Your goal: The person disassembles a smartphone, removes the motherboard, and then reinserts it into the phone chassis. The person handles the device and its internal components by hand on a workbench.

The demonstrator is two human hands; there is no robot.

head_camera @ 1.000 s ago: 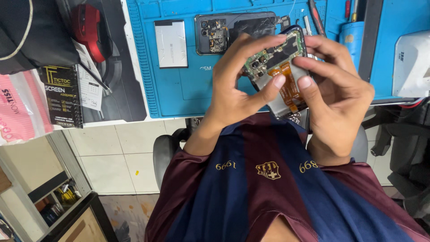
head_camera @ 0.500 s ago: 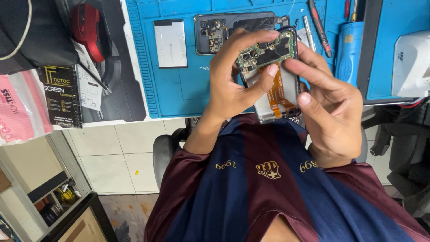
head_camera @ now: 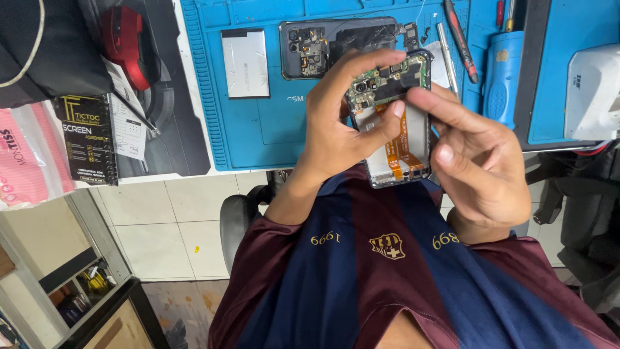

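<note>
Shifted since half a second ago: opened phone (head_camera: 395, 123) turned more upright in the grip, green circuit board at its top and orange flex cable now facing the camera. Far left, on the white desk edge: pink plastic packet (head_camera: 29, 155), beside it a black screen-assembly box (head_camera: 87, 139), above these a dark bag (head_camera: 45, 48) and a red tool (head_camera: 126, 45) lying on a black mat (head_camera: 174, 129). Further right, on the blue work mat (head_camera: 258, 136): flat silver battery (head_camera: 244, 63), then a second dismantled phone frame (head_camera: 323, 46) with its camera parts exposed. Centre, raised above the mat's near edge and over the maroon-and-blue shirt (head_camera: 387, 278): left hand (head_camera: 339, 132) closed around the opened phone's left side, thumb pressed across the board. Just right of it, right hand (head_camera: 475, 161) with fingers curled, forefinger and thumb touching the phone's right edge and top corner, gripping it from that side. Beyond the hands, on the mat: slim metal tweezers (head_camera: 445, 55), a red-handled screwdriver (head_camera: 460, 39), a blue cylindrical tool (head_camera: 502, 81). Far right: white device (head_camera: 591, 90) resting on another blue surface.
</note>
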